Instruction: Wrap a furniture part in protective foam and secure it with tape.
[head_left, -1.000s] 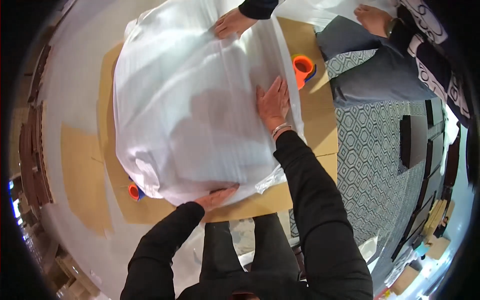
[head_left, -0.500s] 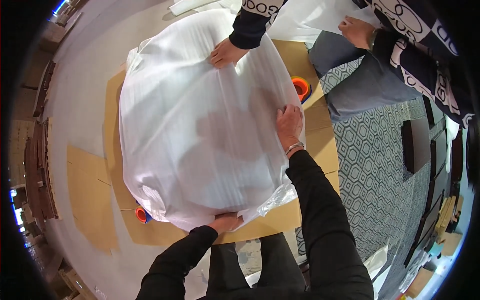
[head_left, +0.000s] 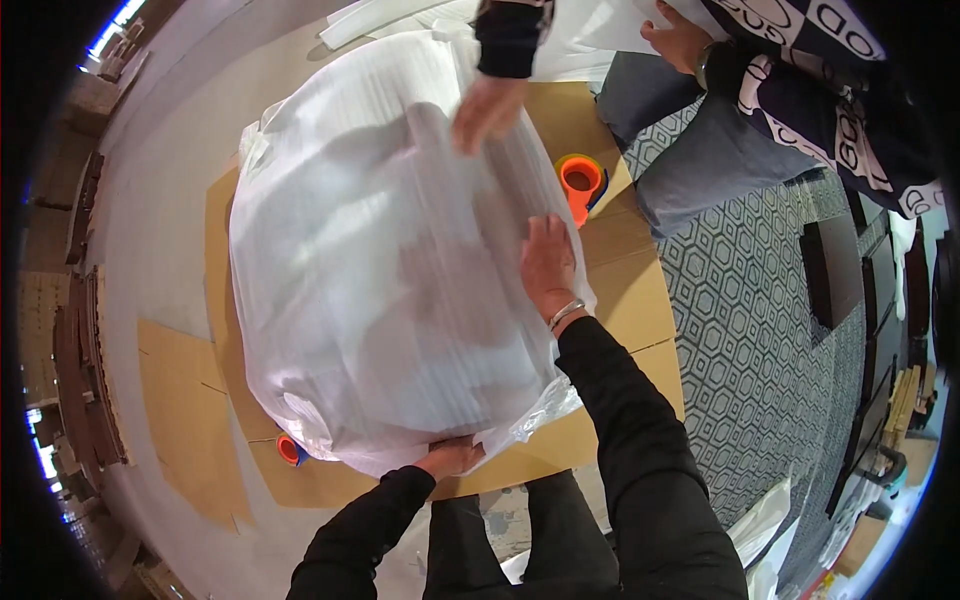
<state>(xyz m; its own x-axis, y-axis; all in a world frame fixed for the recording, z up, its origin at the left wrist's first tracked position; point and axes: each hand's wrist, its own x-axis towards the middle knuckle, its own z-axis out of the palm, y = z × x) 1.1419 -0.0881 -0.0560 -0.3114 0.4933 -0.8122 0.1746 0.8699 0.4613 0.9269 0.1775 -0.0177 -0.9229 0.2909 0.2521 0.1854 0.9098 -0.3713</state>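
Observation:
A large, rounded bundle under a translucent white wrapping sheet (head_left: 330,270) sits in front of me. At its near edge my left hand (head_left: 453,458) is closed on the sheet, its fingertips partly hidden under the fold. My right hand (head_left: 549,262) lies on the bundle's right side, with fingers stretched forward along the sheet. Across from me, a co-worker's hand (head_left: 490,112), blurred by motion, is over the far part of the bundle. Beyond my right hand rests an orange tape dispenser (head_left: 577,205).
Flat brown cardboard (head_left: 630,270) lies beneath the bundle. Another cardboard piece (head_left: 190,420) is on the floor at left. A smaller orange and blue tape dispenser (head_left: 288,450) sits by the near left corner. The co-worker kneels on a patterned rug (head_left: 745,290) at right.
The co-worker's hand has lifted off the sheet and moved right. My right hand remains on the bundle's right side, its fingers straighter. The view has shifted slightly.

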